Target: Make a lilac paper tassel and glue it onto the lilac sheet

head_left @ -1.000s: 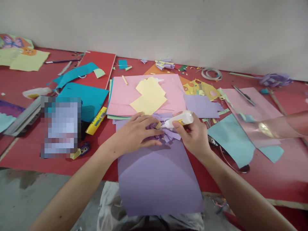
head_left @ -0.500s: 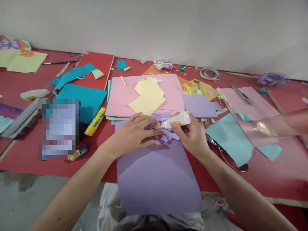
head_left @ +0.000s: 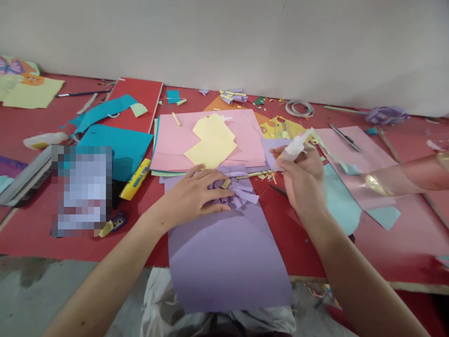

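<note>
Head view, left hand (head_left: 191,196) flat on fringed purple paper (head_left: 234,193), right hand (head_left: 303,180) raised, grip around glue bottle (head_left: 293,147)

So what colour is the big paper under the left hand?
Light purple: the big paper sheet under the left hand, seen in the head view.

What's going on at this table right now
A person is doing paper craft at a red table strewn with coloured sheets and scraps. The left hand presses down on a fringed purple paper piece lying at the top of a large purple sheet. The right hand is lifted to the side, holding a white glue bottle clear of the paper.
</note>
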A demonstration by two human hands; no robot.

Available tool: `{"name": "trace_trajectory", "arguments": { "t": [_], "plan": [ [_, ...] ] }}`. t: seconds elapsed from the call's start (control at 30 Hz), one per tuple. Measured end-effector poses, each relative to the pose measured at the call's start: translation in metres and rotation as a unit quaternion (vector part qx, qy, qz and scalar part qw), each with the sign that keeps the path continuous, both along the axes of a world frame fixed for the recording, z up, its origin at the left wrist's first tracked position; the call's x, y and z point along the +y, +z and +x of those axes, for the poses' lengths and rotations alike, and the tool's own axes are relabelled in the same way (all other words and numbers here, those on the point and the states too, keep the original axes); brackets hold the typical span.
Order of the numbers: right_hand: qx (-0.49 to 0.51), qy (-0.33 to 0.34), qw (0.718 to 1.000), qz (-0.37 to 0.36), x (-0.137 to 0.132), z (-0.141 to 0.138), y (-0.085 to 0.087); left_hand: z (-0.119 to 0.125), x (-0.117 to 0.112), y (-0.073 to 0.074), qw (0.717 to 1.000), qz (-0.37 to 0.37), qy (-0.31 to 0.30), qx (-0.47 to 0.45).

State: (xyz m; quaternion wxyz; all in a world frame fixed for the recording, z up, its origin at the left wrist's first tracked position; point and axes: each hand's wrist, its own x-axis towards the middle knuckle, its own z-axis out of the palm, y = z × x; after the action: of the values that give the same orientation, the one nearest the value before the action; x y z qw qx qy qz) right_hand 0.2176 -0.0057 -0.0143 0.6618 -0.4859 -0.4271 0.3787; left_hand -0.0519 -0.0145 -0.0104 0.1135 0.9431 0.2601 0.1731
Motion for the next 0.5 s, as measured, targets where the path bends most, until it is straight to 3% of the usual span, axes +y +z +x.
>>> {"name": "trace_trajectory", "arguments": {
  "t": [0.17,0.3,0.5],
  "plan": [
    [-0.089,0.003,0.995,-0.044,0.002,0.006,-0.004,0.000,0.001,0.001,1.000,-0.013,0.002,0.004],
    [-0.154,-0.008,0.988,-0.015,0.002,0.007,-0.003,0.001,0.001,0.001,1.000,-0.017,0.003,0.003],
    [-0.156,-0.026,0.987,-0.019,0.010,0.017,-0.013,0.001,0.001,0.001,1.000,-0.012,0.003,0.005]
  ]
}}
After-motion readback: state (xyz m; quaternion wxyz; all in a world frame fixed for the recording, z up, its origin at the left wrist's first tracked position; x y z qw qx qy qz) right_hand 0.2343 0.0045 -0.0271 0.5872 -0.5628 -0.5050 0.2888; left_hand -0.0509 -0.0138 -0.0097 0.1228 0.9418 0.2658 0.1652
